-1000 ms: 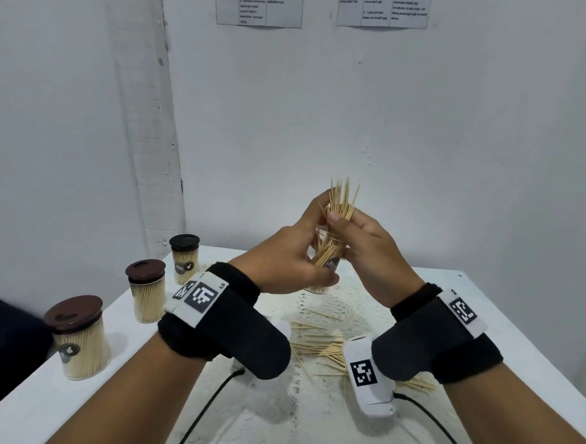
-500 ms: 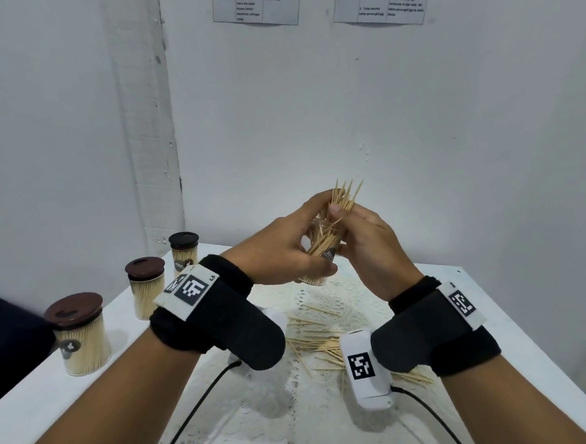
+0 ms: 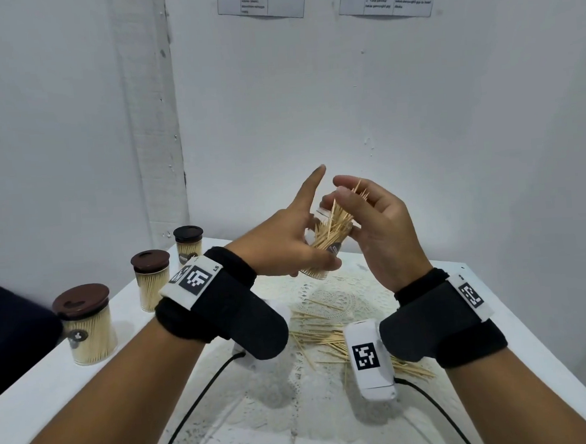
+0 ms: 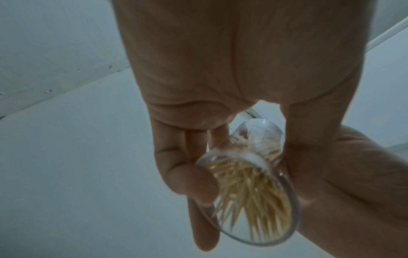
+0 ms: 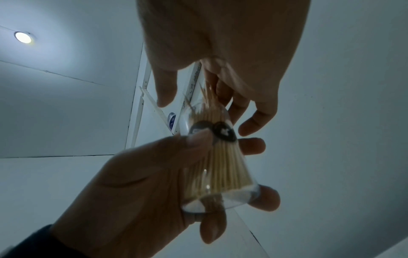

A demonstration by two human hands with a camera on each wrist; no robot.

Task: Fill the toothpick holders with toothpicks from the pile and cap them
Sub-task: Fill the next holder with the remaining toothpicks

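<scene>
left hand (image 3: 286, 246) grips tilted clear holder (image 3: 324, 250) stuffed with toothpicks (image 3: 336, 219), index finger straight; right hand (image 3: 378, 230) loosely curled at their tips, holding nothing.

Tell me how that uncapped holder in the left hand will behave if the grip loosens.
The clear holder looks smooth and is tilted, so it could probably slip from the left hand. Its toothpicks stick out past the open rim, loose and fanned, so they would likely spill. It seems light.

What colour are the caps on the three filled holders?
Brown caps, the farthest looking darkest; head view.
</scene>
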